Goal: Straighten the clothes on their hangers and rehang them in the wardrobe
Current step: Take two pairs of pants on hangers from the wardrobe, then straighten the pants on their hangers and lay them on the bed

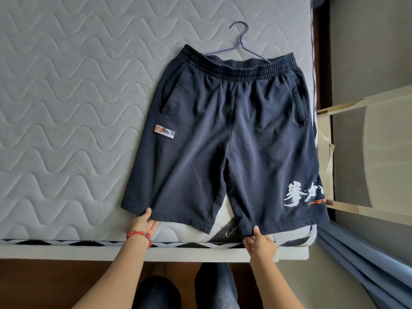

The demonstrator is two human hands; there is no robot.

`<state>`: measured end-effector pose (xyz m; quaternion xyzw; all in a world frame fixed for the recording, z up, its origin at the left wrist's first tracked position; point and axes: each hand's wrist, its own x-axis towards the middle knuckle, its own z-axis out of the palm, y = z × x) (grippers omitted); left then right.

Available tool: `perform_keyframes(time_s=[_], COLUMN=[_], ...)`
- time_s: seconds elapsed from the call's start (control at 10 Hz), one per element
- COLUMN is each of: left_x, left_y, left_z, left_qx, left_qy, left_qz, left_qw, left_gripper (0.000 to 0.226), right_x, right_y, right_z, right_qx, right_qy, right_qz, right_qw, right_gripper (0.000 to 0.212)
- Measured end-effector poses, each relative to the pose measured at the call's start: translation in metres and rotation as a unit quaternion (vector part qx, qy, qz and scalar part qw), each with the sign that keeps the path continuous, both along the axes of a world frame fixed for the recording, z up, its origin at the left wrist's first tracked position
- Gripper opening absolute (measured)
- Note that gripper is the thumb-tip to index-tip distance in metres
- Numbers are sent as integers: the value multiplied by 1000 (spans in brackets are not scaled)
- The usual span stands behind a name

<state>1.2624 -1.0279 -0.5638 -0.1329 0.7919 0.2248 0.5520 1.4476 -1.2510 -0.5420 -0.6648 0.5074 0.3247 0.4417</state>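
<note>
Bare forearms rise from the lower edge, over dark-clad knees, to the near side of a bed. Its grey mattress (66, 85), quilted in wavy stitched lines, fills most of the view, with black-and-white diamond trim along the near side. Navy shorts (223, 134) lie flat on it toward the right, waistband far and leg openings near, the right leg overlapping the mattress's right edge. The cloth is a soft, matt knit, faintly creased, with a gathered elastic waistband and slanted side pockets. White brush lettering (301, 195) with an orange line under it marks the right leg. A small orange-and-grey patch (165, 132) sits on the left leg. A thin purple wire hanger (239, 39) shows beyond the waistband, its lower part hidden under the shorts. The left grip (142, 224), a red bead bracelet (142, 236) at its wrist, pinches the left leg's hem, thumb on top and fingers beneath. The right grip (259, 241) pinches the right leg's hem likewise, thumb on the cloth and fingers curled below it.
</note>
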Motion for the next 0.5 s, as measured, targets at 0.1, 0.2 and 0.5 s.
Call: perform_keyframes(time_s=[0.1,0.2,0.5], left_x=[-12,-8,-64], left_y=[1,14,30], left_z=[7,32,112], left_qx=[94,-23,89], left_qy=[-98,4,93], left_qz=[644,166,-720], left_qw=[753,986,682], left_gripper=[58,77,20], right_x=[-15,-30,-44], right_y=[8,17,72], right_z=[7,19,84], right_qx=[46,81,71], right_qy=[39,57,19], right_qz=[23,57,279], right_qw=[998,993,957], right_gripper=[22,28,24])
